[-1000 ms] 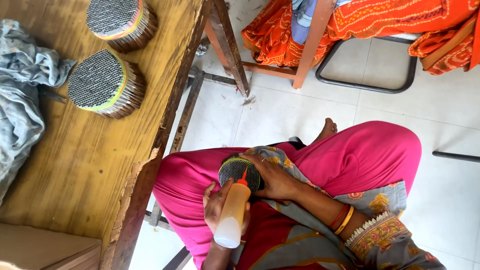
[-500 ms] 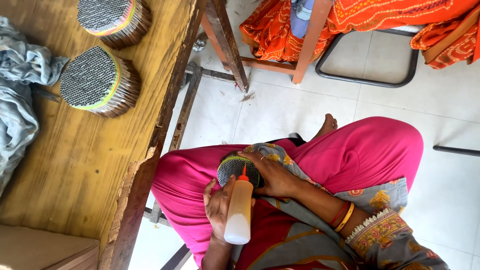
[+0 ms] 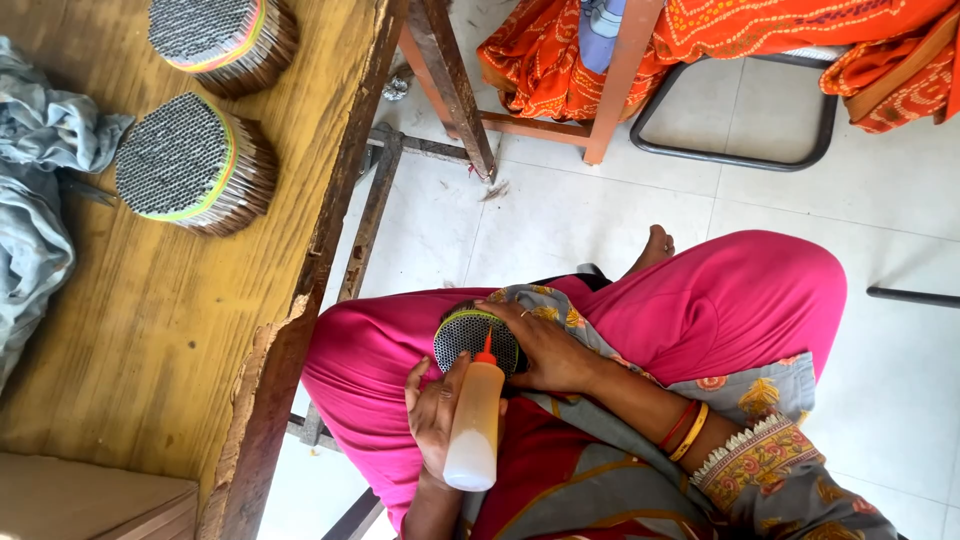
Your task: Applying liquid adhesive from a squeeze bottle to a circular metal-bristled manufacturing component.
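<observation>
surface point(image 3: 150, 330): worn yellow wood, two banded tube bundles point(image 3: 195, 165), grey cloth point(image 3: 40, 200) | floor point(image 3: 560, 215): white tiles | left hand point(image 3: 435, 410) grips squeeze bottle point(image 3: 474, 420) | right hand point(image 3: 550, 350) holds round tube bundle point(image 3: 465, 338) on lap

Two bundles point(image 3: 195, 165) sit on the table point(image 3: 130, 340) beside a cloth point(image 3: 40, 200); a third bundle point(image 3: 470, 338) rests on the lap.

Two round banded bundles point(image 3: 195, 165) stand on a wooden table point(image 3: 130, 340); grey cloth point(image 3: 35, 200) beside them; orange fabric point(image 3: 700, 45) beyond.
</observation>
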